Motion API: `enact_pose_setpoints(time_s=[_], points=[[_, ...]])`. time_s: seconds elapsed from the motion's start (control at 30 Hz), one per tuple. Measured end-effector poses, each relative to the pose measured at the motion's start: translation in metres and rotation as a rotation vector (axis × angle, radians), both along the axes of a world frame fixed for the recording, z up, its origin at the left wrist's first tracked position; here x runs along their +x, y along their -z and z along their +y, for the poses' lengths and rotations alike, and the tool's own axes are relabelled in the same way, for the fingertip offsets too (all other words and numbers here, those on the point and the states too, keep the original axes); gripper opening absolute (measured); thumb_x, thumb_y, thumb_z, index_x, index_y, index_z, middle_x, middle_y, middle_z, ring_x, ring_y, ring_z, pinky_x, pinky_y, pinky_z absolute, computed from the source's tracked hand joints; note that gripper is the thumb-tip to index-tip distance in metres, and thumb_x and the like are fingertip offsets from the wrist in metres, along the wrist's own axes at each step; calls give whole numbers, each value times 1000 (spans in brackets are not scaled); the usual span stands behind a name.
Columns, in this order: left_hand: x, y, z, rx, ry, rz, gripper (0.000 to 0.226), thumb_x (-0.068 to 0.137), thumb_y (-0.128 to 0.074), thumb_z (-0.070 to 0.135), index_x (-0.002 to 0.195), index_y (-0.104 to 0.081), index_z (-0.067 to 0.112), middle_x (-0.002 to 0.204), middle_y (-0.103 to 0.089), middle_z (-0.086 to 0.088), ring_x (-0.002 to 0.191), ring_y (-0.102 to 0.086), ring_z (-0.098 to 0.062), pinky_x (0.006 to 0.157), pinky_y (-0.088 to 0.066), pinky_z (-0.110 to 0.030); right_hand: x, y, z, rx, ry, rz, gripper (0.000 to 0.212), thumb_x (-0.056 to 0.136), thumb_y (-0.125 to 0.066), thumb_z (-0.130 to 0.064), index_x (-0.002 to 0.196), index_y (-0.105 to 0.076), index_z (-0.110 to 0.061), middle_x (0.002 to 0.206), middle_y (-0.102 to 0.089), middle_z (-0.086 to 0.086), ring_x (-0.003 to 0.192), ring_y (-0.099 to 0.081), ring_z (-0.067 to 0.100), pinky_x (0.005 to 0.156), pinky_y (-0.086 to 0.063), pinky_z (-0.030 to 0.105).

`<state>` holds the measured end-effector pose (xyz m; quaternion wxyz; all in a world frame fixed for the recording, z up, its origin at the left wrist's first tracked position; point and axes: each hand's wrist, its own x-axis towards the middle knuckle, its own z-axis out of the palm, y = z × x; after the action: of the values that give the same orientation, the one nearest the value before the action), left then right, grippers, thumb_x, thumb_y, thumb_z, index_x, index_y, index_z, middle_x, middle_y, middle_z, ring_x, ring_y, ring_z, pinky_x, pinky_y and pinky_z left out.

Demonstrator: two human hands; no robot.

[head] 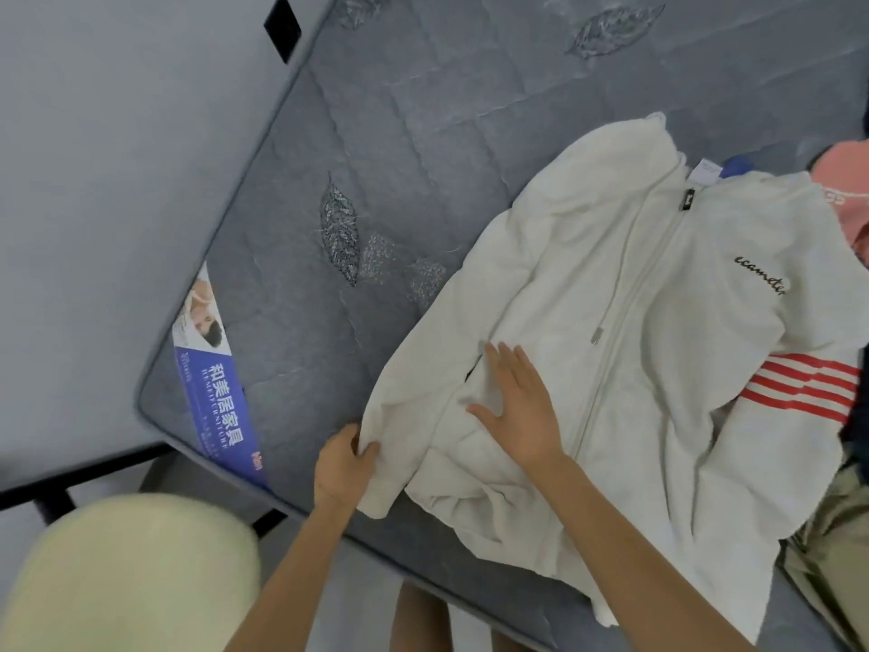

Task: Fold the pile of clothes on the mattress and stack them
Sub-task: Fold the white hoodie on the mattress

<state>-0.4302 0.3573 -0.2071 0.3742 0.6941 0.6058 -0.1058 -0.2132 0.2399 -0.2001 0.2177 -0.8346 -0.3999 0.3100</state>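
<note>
Two bare hands are on a white zip-up hoodie (658,322), which lies front-up and spread over the near right part of the grey quilted mattress (376,134). The left hand (345,468) pinches the end of one sleeve close to the mattress's near edge, thumb and curled fingers closed on the fabric, while the right hand (517,407) rests flat on the hoodie's front just beside the zip, fingers straight and gripping nothing. The other sleeve, banded with red stripes (799,385), runs to the right edge above a khaki garment (837,534); a pink garment (846,181) lies beyond the hoodie's shoulder, and a blue printed label (216,397) covers the mattress's near left corner.
</note>
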Motion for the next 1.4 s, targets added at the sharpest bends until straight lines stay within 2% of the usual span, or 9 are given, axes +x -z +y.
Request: enact_pose_setpoints(time_s=[0.1,0.4,0.5,0.6,0.77,0.87,1.1,1.27,1.4], points=[[0,-10,13,159,-25,-110,27,90,-60,11,69,-44,13,66,-45,2,61,-39,-10,53,-28,-19,-6,-3,12,57,61,55,77,90,-66,-37,151,-25,-15,157,-29,4,148,-16,23,118,-11,26],[23,-62,100,577,29,-417,12,81,-63,-9,86,-64,2,87,-48,-4,76,-40,-7,66,-29,-16,-4,-12,72,83,-7,-35,80,86,-72,-31,151,-28,-17,156,-31,7,147,-20,28,120,-11,33],[14,-66,131,732,58,-451,19,74,-57,-11,87,-67,0,86,-51,-13,80,-45,-20,69,-36,-26,-2,-11,92,73,2,-83,76,88,-69,-31,151,-27,-20,156,-30,7,147,-19,29,120,-11,37],[-5,-59,159,819,30,-450,27,70,-51,-11,88,-67,1,87,-51,-16,84,-46,-22,78,-38,-16,0,-4,107,57,31,-119,68,92,-65,-26,150,-30,-21,156,-30,10,147,-20,31,120,-11,39],[-28,-24,155,492,306,-208,26,70,-75,-10,93,-71,-1,102,-63,-22,97,-57,-43,84,-48,-48,-4,9,123,-6,36,-86,62,95,-59,-26,150,-31,-23,158,-28,8,148,-16,27,121,-10,38],[-31,-9,153,350,335,-88,28,78,-77,13,104,-72,5,116,-65,-15,113,-55,-38,101,-40,-51,-7,13,130,-68,5,-97,65,95,-57,-39,151,-28,-26,159,-24,5,149,-13,26,121,-9,39],[9,8,191,439,224,-43,39,93,-59,15,131,-57,9,139,-51,-15,132,-41,-37,112,-26,-50,8,26,128,-188,59,-204,71,93,-54,-49,153,-22,-26,162,-10,6,150,-1,28,119,0,42],[1,17,201,325,292,207,39,95,-53,32,128,-55,10,129,-54,-14,117,-48,-34,100,-35,-43,22,33,115,-274,21,-194,66,97,-54,-34,153,-21,-26,163,-4,4,150,3,25,120,3,39],[-6,17,185,362,333,130,24,97,-53,26,105,-62,5,107,-60,-14,97,-55,-33,85,-42,-43,26,33,121,-226,76,-224,45,100,-45,-13,144,-45,-23,160,-21,6,149,-11,26,121,1,38]])
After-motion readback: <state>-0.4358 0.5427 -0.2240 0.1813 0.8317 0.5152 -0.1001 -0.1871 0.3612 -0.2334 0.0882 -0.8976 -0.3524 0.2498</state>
